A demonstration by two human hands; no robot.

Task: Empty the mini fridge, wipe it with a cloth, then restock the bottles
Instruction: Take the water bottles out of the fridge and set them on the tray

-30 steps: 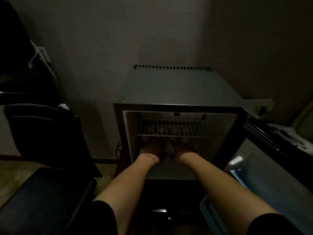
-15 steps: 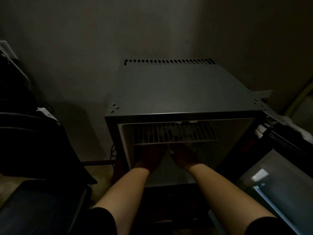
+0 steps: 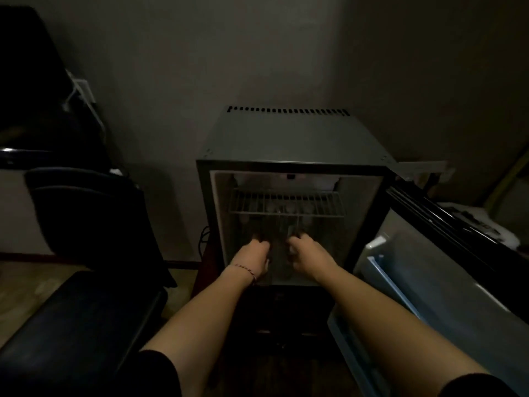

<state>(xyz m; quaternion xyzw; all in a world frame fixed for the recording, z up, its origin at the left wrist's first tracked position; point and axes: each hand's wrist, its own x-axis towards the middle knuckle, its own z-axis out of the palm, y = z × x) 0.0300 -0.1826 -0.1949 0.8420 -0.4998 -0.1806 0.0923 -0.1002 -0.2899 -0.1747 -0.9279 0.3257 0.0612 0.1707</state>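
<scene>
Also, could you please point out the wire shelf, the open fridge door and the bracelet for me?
wire shelf [image 3: 286,203]: head view, middle of the grid.
fridge door [image 3: 435,285]: head view, inner panel.
bracelet [image 3: 243,267]: head view, band across the left wrist.

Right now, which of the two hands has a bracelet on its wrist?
The left hand: a thin beaded bracelet circles its wrist. The right hand's wrist is bare. Both reach into the mini fridge.
</scene>
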